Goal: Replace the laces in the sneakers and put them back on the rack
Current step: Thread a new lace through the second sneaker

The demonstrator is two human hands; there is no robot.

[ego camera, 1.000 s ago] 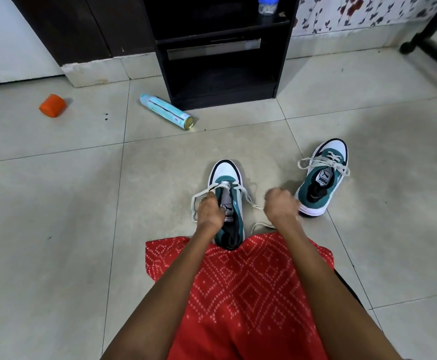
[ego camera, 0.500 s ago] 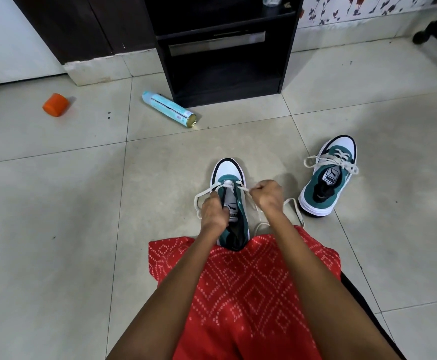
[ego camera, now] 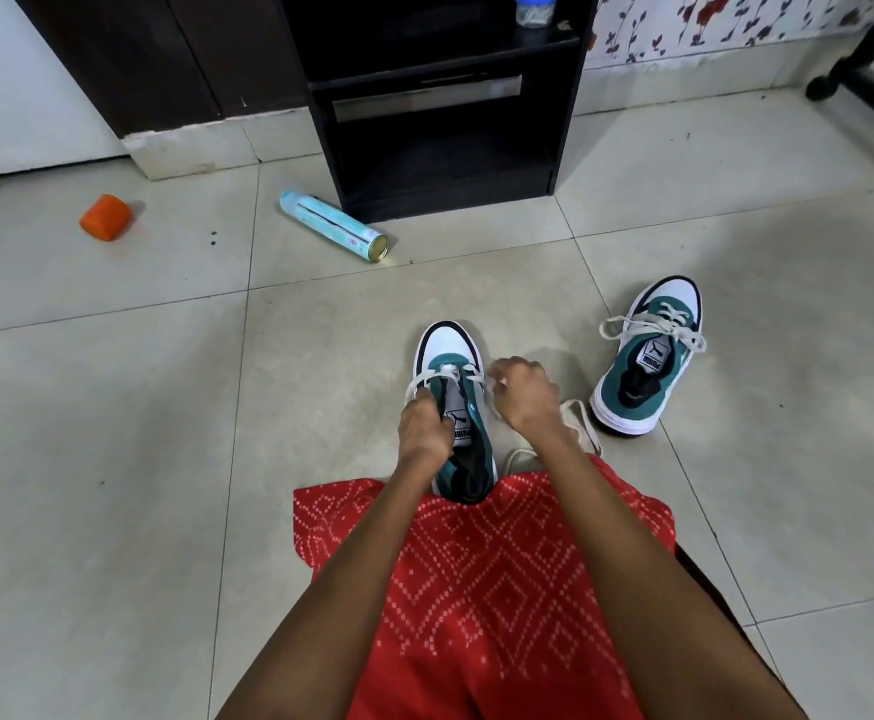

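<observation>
The left hand (ego camera: 424, 431) grips the white lace (ego camera: 420, 385) on the left side of the near sneaker (ego camera: 447, 345), its fingers curled over the strand and pressed against the shoe's tongue. The right hand (ego camera: 525, 394) is clenched just beside the shoe's right edge, with bits of the lace showing between its curled fingers. More of the lace trails behind the right wrist and lies in a loose loop on the floor (ego camera: 112, 459). The near sneaker stands toe away from the person, its heel tucked against the edge of a red patterned cloth (ego camera: 476, 563) that covers the lap. The second sneaker (ego camera: 648, 366) sits on the floor to the right, near the loose loop but apart from it. It is already laced, with its toe pointing away and slightly right. The black rack (ego camera: 440, 148) stands straight ahead against the wall, its lower shelf open and dark, and bare tile lies between its base and the near sneaker's toe. A pale blue spray can (ego camera: 333, 233) lies on its side just off the rack's left front corner. An orange cap (ego camera: 106, 218) sits well to the left, near the wall. A small jar (ego camera: 536, 7) stands on an upper shelf. A black furniture leg (ego camera: 861, 90) crosses the far right corner. The tiles to the person's left are wide open.
</observation>
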